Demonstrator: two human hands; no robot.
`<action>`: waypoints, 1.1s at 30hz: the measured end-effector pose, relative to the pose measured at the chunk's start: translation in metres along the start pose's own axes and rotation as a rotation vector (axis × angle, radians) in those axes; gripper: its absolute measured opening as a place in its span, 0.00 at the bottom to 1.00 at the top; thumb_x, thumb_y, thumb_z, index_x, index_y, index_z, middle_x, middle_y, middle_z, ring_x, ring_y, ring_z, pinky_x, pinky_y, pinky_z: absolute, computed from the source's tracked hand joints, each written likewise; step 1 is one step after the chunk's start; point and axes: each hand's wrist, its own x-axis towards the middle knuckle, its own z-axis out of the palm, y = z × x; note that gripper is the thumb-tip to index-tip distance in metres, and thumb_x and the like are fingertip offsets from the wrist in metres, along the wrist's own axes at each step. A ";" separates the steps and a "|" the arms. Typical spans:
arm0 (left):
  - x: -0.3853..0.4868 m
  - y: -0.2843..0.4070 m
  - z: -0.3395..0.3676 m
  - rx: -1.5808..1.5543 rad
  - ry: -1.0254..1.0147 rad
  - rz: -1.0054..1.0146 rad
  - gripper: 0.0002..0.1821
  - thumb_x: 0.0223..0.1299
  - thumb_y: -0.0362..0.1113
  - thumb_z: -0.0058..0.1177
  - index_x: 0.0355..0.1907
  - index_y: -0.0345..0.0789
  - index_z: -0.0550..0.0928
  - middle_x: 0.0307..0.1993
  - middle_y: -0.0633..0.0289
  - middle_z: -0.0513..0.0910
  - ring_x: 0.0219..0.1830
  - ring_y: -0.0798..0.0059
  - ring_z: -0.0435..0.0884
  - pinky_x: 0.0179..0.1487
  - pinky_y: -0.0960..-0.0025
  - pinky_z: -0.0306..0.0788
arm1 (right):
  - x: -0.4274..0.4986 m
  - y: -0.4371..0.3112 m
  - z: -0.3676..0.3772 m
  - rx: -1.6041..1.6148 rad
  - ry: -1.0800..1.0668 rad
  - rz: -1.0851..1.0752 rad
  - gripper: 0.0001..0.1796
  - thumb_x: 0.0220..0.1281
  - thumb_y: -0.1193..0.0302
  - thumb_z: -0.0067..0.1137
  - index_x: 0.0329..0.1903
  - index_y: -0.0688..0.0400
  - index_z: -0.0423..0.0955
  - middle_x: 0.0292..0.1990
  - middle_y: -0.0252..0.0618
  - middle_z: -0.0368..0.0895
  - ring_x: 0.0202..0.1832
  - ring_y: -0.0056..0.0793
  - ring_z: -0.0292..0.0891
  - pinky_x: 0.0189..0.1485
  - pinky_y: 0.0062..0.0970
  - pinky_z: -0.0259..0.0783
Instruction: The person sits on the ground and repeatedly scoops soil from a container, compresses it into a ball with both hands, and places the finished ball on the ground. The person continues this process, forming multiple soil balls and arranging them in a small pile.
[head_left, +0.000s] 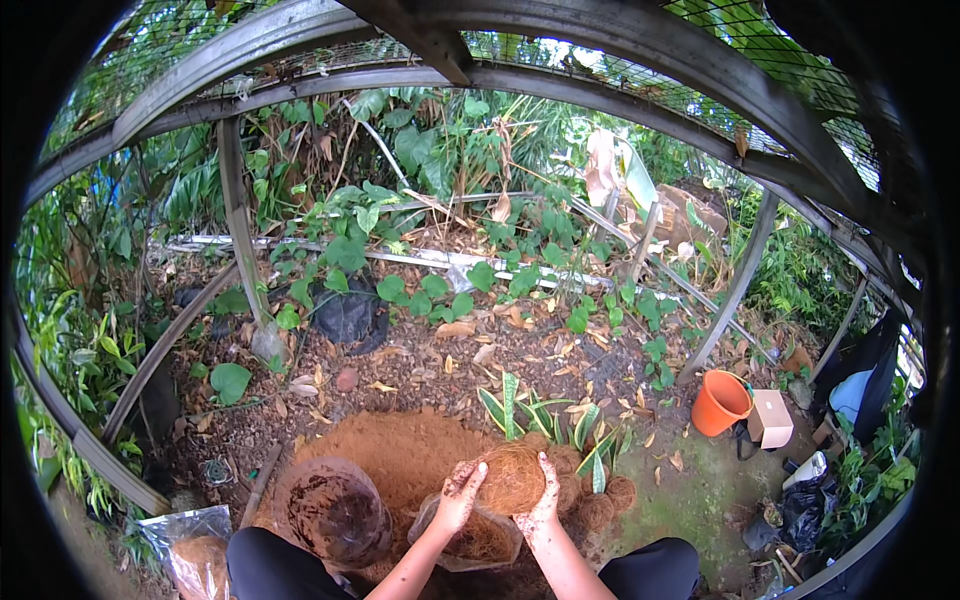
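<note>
Between my left hand (460, 491) and my right hand (541, 500) is a round ball of brown coconut fibre (511, 478), gripped from both sides. Soil clings to the fingers and forearms. Below the ball, an open plastic bag (500, 551) holds loose fibre. A clear plastic tub (330, 510) with dark soil smeared on its inner wall stands to the left of my left hand. Several fibre-wrapped balls (596, 513) sit on the ground just right of my right hand. Variegated snake plants (510, 409) rise behind them.
Reddish-brown coir (397, 450) is heaped ahead. At right stand an orange bucket (720, 405) and a cardboard box (770, 418). A clear bag of fibre (199, 559) lies by my left knee. Wooden posts (731, 289) and overhead beams (510, 79) frame the area.
</note>
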 end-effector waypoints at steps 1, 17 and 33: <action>0.003 0.000 -0.001 0.002 0.009 0.023 0.16 0.67 0.39 0.46 0.49 0.30 0.78 0.49 0.61 0.76 0.54 0.74 0.72 0.60 0.72 0.62 | 0.000 0.000 -0.001 0.027 0.003 0.018 0.31 0.58 0.50 0.52 0.55 0.61 0.69 0.50 0.46 0.76 0.51 0.41 0.74 0.55 0.43 0.69; -0.023 -0.015 0.026 0.332 0.108 0.600 0.41 0.58 0.49 0.53 0.67 0.27 0.54 0.65 0.44 0.59 0.67 0.50 0.58 0.69 0.55 0.50 | -0.002 0.019 -0.009 0.082 -0.063 0.035 0.30 0.62 0.51 0.45 0.57 0.61 0.68 0.53 0.47 0.74 0.54 0.42 0.72 0.60 0.41 0.66; -0.017 -0.099 0.007 -0.206 0.136 0.271 0.31 0.62 0.53 0.43 0.64 0.37 0.64 0.64 0.57 0.65 0.67 0.65 0.59 0.69 0.57 0.49 | 0.013 -0.006 -0.028 0.186 -0.103 -0.043 0.32 0.61 0.45 0.41 0.58 0.54 0.67 0.55 0.45 0.72 0.57 0.45 0.68 0.59 0.50 0.66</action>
